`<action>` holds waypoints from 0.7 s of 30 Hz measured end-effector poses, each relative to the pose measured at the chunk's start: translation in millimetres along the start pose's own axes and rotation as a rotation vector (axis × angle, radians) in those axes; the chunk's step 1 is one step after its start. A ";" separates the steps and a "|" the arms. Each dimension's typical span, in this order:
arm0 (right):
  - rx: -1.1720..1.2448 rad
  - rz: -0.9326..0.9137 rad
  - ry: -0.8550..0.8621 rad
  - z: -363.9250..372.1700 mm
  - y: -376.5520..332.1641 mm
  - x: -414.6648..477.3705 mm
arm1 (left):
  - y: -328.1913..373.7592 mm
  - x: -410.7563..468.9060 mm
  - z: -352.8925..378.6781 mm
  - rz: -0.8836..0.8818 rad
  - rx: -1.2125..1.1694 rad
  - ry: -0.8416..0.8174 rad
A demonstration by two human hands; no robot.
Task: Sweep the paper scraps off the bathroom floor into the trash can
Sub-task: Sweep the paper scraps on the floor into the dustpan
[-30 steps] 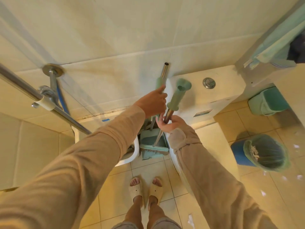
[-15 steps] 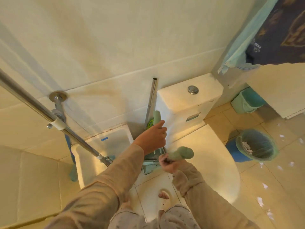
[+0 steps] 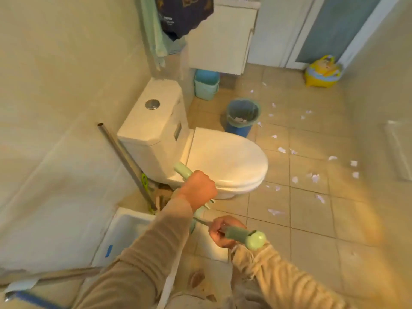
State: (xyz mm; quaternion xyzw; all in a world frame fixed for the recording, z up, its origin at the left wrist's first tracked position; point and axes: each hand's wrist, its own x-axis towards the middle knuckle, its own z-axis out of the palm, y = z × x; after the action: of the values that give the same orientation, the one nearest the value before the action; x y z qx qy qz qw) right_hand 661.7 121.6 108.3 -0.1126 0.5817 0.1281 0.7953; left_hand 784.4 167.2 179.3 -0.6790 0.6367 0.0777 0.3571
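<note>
Occupying the centre, a closed toilet (image 3: 225, 161) is seen, with the lined trash can (image 3: 243, 114) at its 1 o'clock. Paper scraps (image 3: 282, 150) are strewn from 1 to 4 o'clock. A green handle (image 3: 182, 170) is clenched by the left hand (image 3: 199, 189); another green handle (image 3: 243, 236) is gripped by the right hand (image 3: 223, 233).

Both arms are covered in long tan sleeves, soft and loose, creased along their length. The left sleeve (image 3: 142, 259) ends plain at the wrist of the bare left hand (image 3: 198, 189). The right sleeve (image 3: 287, 279) bunches in a gathered cuff behind the bare right hand (image 3: 219, 234).
</note>
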 end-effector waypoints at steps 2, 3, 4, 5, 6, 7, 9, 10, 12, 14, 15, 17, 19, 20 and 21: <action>0.112 -0.068 -0.074 -15.7 -0.7 -5.5 | 0.6 14.9 -12.4 0.011 0.040 0.081; 0.165 -0.083 -0.121 -28.4 0.6 -4.7 | 7.1 24.7 -21.6 0.043 0.077 0.109; 0.222 -0.078 -0.166 -44.3 2.9 -5.4 | 16.7 30.9 -34.6 0.080 0.118 0.112; 0.290 -0.064 -0.270 -53.8 7.5 -11.5 | 23.8 36.2 -45.8 0.088 0.141 0.106; 0.349 -0.074 -0.300 -67.0 10.7 -11.2 | 28.5 42.7 -53.1 0.109 0.143 0.110; 0.337 -0.058 -0.232 -79.2 10.7 -9.2 | 33.0 49.8 -56.9 0.124 0.140 0.136; 0.206 -0.028 -0.150 -104.9 4.0 -9.8 | 40.4 56.3 -63.9 0.116 0.141 0.162; 0.091 -0.017 -0.110 -119.1 -1.5 -9.4 | 43.5 59.5 -68.1 0.105 0.130 0.157; -0.151 -0.024 -0.059 -138.1 -13.5 -12.4 | 48.3 65.7 -76.8 0.087 0.099 0.174; -0.325 -0.082 0.023 -152.6 -29.0 -22.2 | 56.9 73.5 -82.6 0.037 0.055 0.184; -0.352 -0.123 0.084 -162.4 -35.7 -24.0 | 62.6 77.1 -84.6 0.012 0.020 0.189; -0.438 -0.132 0.066 -181.3 -48.3 -33.5 | 75.0 83.3 -87.2 -0.049 -0.062 0.181; -0.374 -0.099 0.114 -204.9 -58.4 -40.0 | 87.6 89.0 -85.8 -0.109 -0.153 0.178; -0.332 -0.106 0.085 -216.6 -62.3 -37.7 | 93.9 91.5 -83.9 -0.139 -0.196 0.181; -0.370 -0.117 0.124 -224.7 -64.5 -38.6 | 101.2 93.3 -80.9 -0.172 -0.238 0.176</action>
State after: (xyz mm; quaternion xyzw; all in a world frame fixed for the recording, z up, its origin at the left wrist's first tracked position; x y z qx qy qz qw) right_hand 470.6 -15.7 80.1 -0.2981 0.5884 0.1790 0.7299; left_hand 679.6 51.1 147.3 -0.7727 0.5914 0.0618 0.2222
